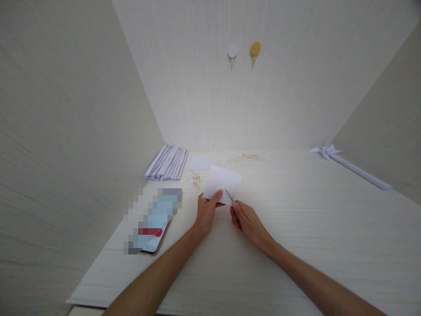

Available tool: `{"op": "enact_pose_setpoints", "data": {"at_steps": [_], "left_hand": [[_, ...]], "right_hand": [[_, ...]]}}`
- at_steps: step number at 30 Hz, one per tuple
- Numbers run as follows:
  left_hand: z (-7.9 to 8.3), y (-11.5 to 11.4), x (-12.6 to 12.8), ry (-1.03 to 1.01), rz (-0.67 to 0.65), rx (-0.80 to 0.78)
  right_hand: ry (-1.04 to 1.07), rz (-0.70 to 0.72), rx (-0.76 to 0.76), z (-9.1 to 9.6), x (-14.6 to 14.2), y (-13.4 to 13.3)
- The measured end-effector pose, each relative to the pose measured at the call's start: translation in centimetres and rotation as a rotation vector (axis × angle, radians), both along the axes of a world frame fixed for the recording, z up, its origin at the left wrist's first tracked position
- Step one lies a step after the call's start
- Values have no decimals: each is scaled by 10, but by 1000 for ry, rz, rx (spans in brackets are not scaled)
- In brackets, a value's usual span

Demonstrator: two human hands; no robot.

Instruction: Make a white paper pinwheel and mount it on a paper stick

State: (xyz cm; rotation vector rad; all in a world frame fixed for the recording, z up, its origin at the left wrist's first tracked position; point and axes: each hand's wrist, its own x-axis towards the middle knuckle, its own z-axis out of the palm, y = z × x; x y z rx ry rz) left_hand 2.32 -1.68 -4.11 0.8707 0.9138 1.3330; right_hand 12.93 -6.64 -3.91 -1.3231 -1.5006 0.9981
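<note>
My left hand [208, 210] holds a white square sheet of paper [222, 180] above the table, thumb on top and fingers beneath. In my closed right hand [245, 217] is a pair of scissors [229, 195]. Only a thin dark blade shows clearly, lying over the paper from its near right corner toward the middle; the handles are mostly hidden by my fingers. Just behind the left hand lies a small pile of white and gold pins [195, 180]. A stack of square paper [200, 162] rests on the table beyond the pins.
Rolled white paper sticks [167, 163] lie bundled at the back left. Nearer on the left is a phone [158, 237], partly pixelated. A paper pinwheel on a stick [358, 170] lies along the right wall. Two hooks [255, 49] are fixed to the back wall.
</note>
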Motion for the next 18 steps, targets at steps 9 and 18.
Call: {"op": "enact_pose_setpoints", "data": {"at_steps": [9,18], "left_hand": [[1,0,1,30,-3,-4],[-1,1,-1,17,-2,-24]], "right_hand": [[-19,-8,6,2,0,1],[-38,-8,0,2,0,1]]}}
